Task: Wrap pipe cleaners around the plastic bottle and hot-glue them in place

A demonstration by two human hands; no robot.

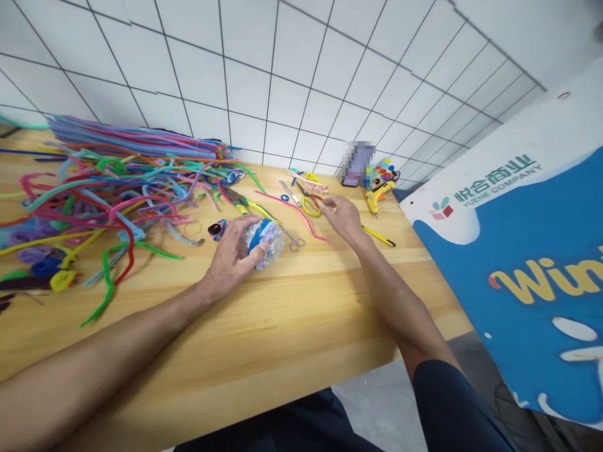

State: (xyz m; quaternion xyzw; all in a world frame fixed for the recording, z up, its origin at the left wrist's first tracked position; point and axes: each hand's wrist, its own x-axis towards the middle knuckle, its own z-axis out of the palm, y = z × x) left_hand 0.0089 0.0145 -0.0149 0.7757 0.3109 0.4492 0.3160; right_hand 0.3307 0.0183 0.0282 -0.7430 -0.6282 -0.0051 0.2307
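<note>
My left hand [233,251] is wrapped round a rounded, clear, shiny bundle [271,248] with a blue band across it. The bundle's exact kind is hard to make out. Over to the right, the fingers of my right hand [343,216] are closed at the handles of a pair of scissors [308,206] with yellow and red grips. Pliers [235,198] with yellow-green handles lie just beyond my left hand. Small metal scissors [296,243] rest beside the bundle, and a pink pipe cleaner [301,216] runs between my hands.
Tangled pipe cleaners [141,207] spread over the table's left side, with a long bundle of them [136,138] along the tiled wall. A yellow glue gun [378,198], a yellow cutter knife [379,235] and a phone [358,164] are at the right. A blue-and-white board [527,251] stands beside the table.
</note>
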